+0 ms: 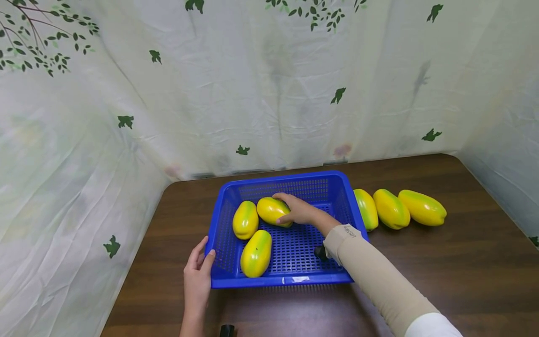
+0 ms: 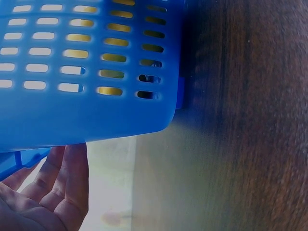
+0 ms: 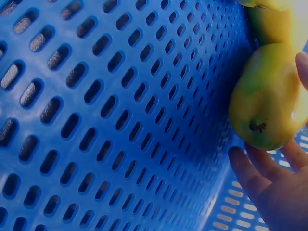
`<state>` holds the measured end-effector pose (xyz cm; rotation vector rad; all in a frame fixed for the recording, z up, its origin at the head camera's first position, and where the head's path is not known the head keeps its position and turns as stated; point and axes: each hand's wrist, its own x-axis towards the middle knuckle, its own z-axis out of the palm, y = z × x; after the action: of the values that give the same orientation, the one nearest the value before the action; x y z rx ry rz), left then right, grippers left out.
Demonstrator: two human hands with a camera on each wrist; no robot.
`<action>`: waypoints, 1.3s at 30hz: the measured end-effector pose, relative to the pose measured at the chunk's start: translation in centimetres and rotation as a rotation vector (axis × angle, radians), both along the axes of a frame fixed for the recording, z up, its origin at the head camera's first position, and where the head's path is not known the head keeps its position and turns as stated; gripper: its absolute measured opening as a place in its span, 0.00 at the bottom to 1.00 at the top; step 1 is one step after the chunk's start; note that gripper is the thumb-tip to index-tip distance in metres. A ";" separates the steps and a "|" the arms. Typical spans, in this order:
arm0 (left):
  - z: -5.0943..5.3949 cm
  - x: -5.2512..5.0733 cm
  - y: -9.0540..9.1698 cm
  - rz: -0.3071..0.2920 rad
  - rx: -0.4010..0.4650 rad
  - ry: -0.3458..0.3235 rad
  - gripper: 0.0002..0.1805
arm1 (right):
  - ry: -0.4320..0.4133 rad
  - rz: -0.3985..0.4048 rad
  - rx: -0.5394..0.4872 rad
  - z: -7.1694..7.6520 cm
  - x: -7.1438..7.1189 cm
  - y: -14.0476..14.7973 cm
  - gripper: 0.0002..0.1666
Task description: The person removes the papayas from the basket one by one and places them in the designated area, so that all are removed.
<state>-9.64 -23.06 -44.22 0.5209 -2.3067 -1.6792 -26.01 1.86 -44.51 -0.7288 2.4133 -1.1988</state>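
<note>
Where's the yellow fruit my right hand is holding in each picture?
Head: the yellow fruit is near centre, slightly low, in the right hand.
Left wrist: yellow shows through the slotted blue basket, upper left; I can't tell which fruit.
Right wrist: right edge, slightly above mid-height.
Shared landmark: the blue basket.

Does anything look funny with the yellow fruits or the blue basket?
Just one little thing: the papaya nearest the front of the blue basket has a tiny dark spot, odd on its smooth yellow-green skin. I can't tell if it's a bruise. Nothing looks spilled, and the basket stands upright on the table.
</note>
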 end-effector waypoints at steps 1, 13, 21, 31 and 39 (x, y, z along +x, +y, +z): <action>0.0 0.0 0.0 0.001 0.003 0.003 0.21 | 0.004 0.001 0.003 0.0 0.0 0.0 0.41; 0.0 0.0 0.0 -0.001 -0.005 -0.006 0.22 | 0.025 -0.032 0.040 0.7 0.1 0.1 0.39; 0.0 0.1 0.0 -0.005 0.010 -0.010 0.22 | 0.068 -0.016 -0.017 1.6 0.2 0.4 0.38; 0.0 0.1 0.1 0.009 0.013 -0.006 0.21 | 0.120 -0.019 -0.098 2.6 0.4 0.3 0.38; 0.0 -0.1 0.1 0.014 0.016 -0.005 0.20 | 0.117 -0.026 -0.160 4.4 1.0 0.7 0.39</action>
<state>-9.69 -22.99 -44.23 0.5436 -2.2900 -1.6936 -24.97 2.56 -40.15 -0.8381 2.4475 -1.4087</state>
